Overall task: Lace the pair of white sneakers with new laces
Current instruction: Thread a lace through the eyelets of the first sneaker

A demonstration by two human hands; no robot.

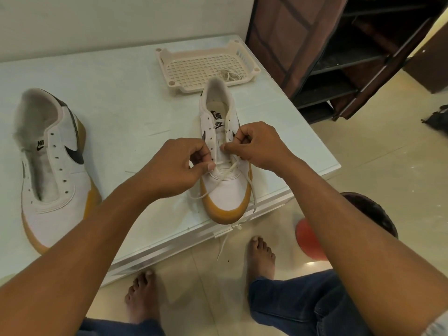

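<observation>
A white sneaker (pixel 226 190) with a tan sole stands toe toward me near the table's front edge. A cream lace (pixel 251 187) runs through its lowest eyelets, and both ends trail over the toe and off the table edge. My left hand (pixel 174 168) pinches the lace at the shoe's left eyelet row. My right hand (pixel 254 146) pinches the lace at the right eyelet row. The second white sneaker (pixel 58 170) lies at the left with bare eyelets. Another lace (pixel 230 75) lies bundled in the basket.
A cream plastic basket (pixel 194 66) sits at the back of the white table (pixel 121 105). A dark shoe rack (pixel 351 57) stands at the right. A red ball (pixel 309 241) and my bare feet (pixel 260 258) are on the tiled floor.
</observation>
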